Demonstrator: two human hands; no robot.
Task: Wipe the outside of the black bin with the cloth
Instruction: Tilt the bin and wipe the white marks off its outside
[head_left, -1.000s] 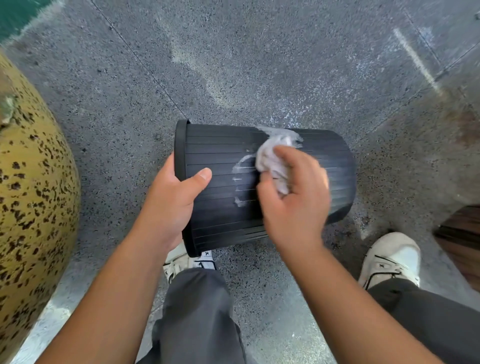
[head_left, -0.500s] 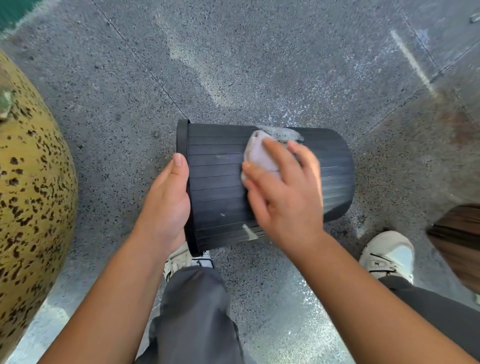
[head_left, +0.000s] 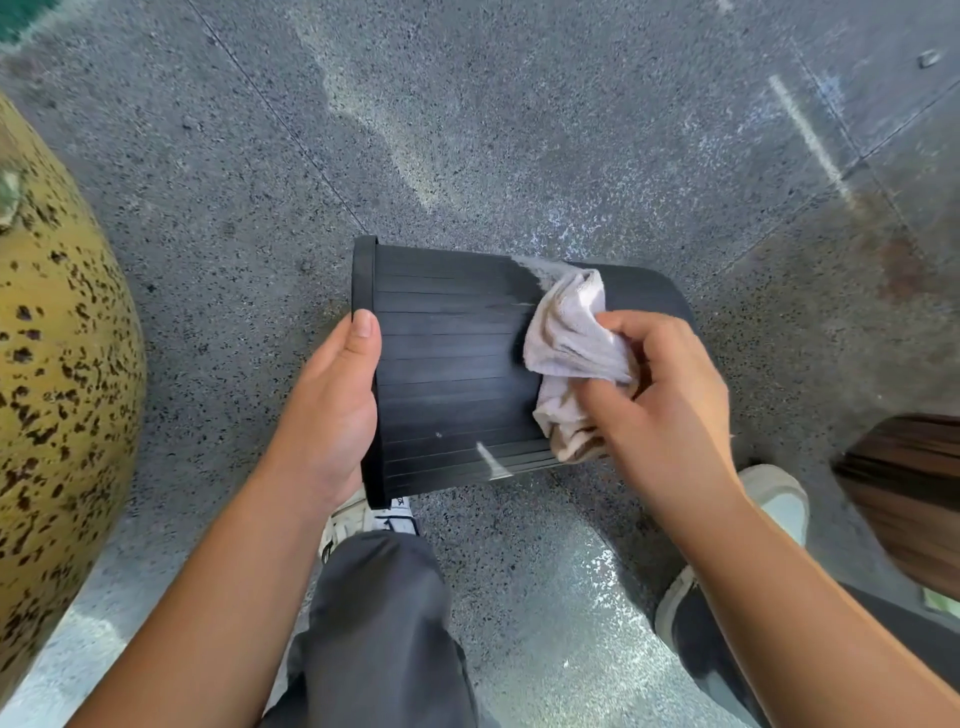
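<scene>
Underfoot, one speckled grey floor lies bare beyond one black bin, held on its side above it, rim leftward. Two hands work: the left hand grips the rim, thumb on the ribbed wall; the right hand pinches one white cloth against the bin's wall.

Legible text: none. A small printed mark on the tongue of the left shoe is too blurred to read.
</scene>
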